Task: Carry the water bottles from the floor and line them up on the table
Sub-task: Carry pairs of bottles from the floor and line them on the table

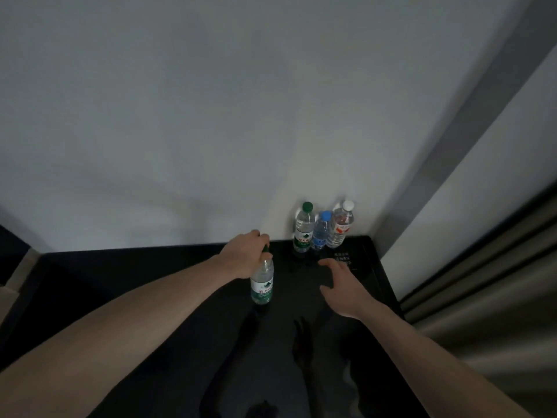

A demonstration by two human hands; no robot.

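My left hand [245, 254] grips the green cap and neck of a clear water bottle with a green label [261, 285], held upright at the middle of the glossy black table [150, 282]. My right hand [343, 285] hovers open over the table to the right, fingers spread, holding nothing. Three bottles stand close together at the table's back right corner by the wall: a green-capped one [303, 229], a blue-capped one [321, 232] and a white-capped one with a red label [342, 226].
A white wall [211, 131] runs behind the table. A grey strip and beige curtains [482, 297] hang at the right. A small white printed label [342, 258] lies on the table near the bottles. A pale object shows at the far left edge.
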